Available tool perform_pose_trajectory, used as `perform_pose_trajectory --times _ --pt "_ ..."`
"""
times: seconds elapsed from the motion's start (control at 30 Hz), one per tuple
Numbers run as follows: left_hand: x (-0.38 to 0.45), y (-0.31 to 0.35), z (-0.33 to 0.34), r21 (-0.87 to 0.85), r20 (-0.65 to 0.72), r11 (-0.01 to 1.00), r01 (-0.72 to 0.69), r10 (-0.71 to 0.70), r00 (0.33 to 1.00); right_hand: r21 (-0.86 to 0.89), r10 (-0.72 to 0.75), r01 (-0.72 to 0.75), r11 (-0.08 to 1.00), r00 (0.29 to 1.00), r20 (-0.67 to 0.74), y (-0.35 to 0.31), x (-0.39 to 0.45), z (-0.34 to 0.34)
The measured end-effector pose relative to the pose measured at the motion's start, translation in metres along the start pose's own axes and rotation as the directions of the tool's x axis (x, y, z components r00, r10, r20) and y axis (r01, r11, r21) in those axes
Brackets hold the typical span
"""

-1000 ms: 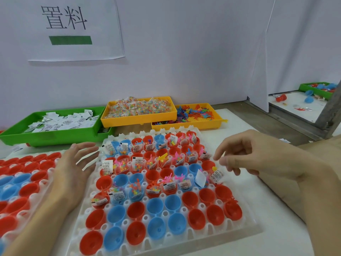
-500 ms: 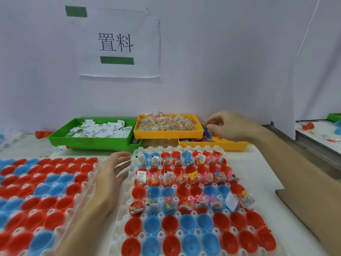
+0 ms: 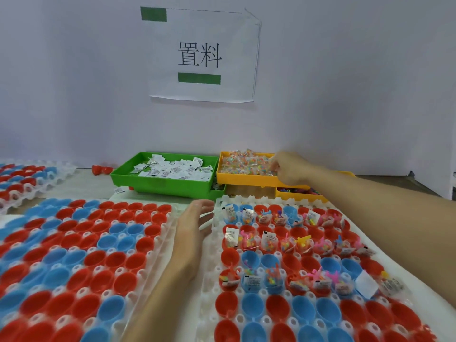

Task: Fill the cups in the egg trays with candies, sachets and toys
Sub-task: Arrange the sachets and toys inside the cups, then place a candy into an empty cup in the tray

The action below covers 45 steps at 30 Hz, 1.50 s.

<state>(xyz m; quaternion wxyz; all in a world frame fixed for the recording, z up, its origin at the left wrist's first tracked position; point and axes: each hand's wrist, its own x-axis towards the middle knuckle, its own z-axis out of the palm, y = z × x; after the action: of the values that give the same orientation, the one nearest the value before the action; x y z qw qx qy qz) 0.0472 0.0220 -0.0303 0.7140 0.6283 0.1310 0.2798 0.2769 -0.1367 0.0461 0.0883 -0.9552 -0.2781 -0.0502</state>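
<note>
Egg trays fill the lower frame: near tray (image 3: 212,245) lower right, second tray (image 3: 158,245) lower left, both packed with red and blue cups (image 3: 251,306). Upper rows of the near tray already hold sachets, candy packets and small toys; its bottom rows are bare cups. Left tray cups all bare.

Right hand (image 3: 290,169) reaches to frame centre-right, over the yellow candy bin (image 3: 243,177). Fingers curled down into the candy packets (image 3: 243,162); grip looks closed on them, but what exactly is pinched is blurred, cannot tell.

Left hand (image 3: 191,230) lies flat mid-frame, in the gap between the two trays, fingers straight and slightly spread, fingertips near the top left corner of the near tray. Grip apart, holding nothing.

Green bin (image 3: 160,185) with white sachets (image 3: 172,166) sits left of the candy bin, touching it. Second yellow bin (image 3: 299,195) with coloured toys is partly hidden under the right forearm. Third tray (image 3: 37,183) at far left edge. Paper sign (image 3: 199,55) on the wall, upper centre. White counter (image 3: 345,213) under everything.
</note>
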Motion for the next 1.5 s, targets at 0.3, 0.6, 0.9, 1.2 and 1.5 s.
perform_pose_trajectory --times 0.3,0.6,0.9,1.2,1.5 --pt "0.000 0.000 0.000 0.009 -0.002 1.000 -0.004 0.004 1.000 0.299 0.076 0.030 0.954 0.939 -0.335 0.007 -0.014 -0.021" --pt "-0.002 -0.002 -0.003 -0.006 0.003 1.000 0.015 -0.015 1.000 0.691 0.275 0.048 0.722 0.896 -0.350 0.040 -0.129 -0.046" --pt "0.005 -0.002 -0.005 -0.016 0.063 0.997 0.073 -0.072 0.995 0.856 0.223 0.057 0.514 0.955 -0.198 0.073 -0.252 -0.030" --pt "0.009 -0.005 -0.006 -0.048 0.084 0.995 0.082 -0.078 0.993 0.861 -0.010 0.104 0.497 0.993 -0.114 0.084 -0.265 -0.044" --pt "0.010 -0.005 -0.007 -0.059 0.085 0.993 0.099 -0.094 0.992 0.876 -0.078 0.056 0.479 0.997 -0.021 0.090 -0.271 -0.047"
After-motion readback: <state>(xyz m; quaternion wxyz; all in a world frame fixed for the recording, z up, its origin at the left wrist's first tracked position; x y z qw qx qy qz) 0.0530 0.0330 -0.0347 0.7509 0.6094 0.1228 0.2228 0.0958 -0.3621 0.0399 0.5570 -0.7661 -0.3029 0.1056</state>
